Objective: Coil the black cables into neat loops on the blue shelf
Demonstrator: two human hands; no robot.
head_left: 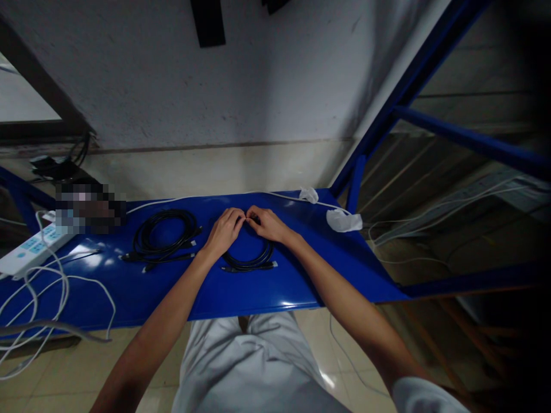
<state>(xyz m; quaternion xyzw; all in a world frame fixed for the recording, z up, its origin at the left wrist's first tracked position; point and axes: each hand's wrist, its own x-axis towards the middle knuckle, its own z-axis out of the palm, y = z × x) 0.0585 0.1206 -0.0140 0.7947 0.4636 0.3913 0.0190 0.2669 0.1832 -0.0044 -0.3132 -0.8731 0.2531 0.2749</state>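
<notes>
A coiled black cable (247,265) lies on the blue table, its plug ends at the near side. At the far side of this coil, my left hand (226,230) and my right hand (267,225) meet with fingertips nearly touching. Both are closed in a pinch on the cable's far part, which the fingers mostly hide. Whether a small tie is also between the fingertips I cannot make out. To the left of my left hand rests a larger bundle of coiled black cables (166,236), with several connectors sticking out towards the right and near side.
The blue table (267,295) stands against a wall. At its left are a white power strip (41,248), looped white cords (64,287) and a blurred dark object (92,209). Crumpled white plastic (343,220) lies at the right beside a blue metal frame (355,183).
</notes>
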